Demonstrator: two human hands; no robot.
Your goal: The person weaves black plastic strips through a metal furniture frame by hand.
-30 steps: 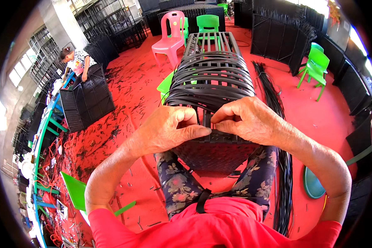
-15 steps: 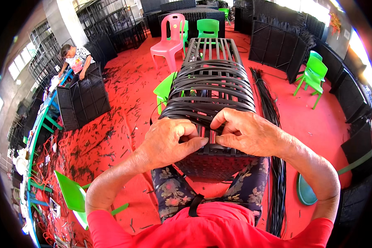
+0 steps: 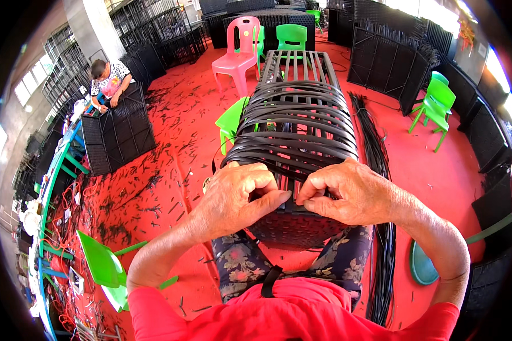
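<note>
In front of me stands a long slatted frame [image 3: 329, 71], its near end covered in tight black weave. Loose black plastic strips [image 3: 301, 120] loop across its top in several bands. Over the near edge of the frame, my left hand [image 3: 236, 196] is closed, thumb against curled fingers at a black strip. Close by on the right, my right hand [image 3: 352, 193] pinches at the same black strip, thumb and forefinger together. A small gap separates the two thumbs. The fingers largely hide the strip itself.
A bundle of black strips [image 3: 381, 238] lies along the frame's right side. Green chairs [image 3: 437, 105] and a pink chair [image 3: 237, 63] stand around. At the left, a person [image 3: 109, 85] handles a woven black panel [image 3: 118, 133]. Strip scraps litter the red floor [image 3: 179, 131].
My hands have shifted slightly, the right one a little rightward, and dark strip now shows between the thumbs. The person at the left has brought both hands together at the panel's top.
</note>
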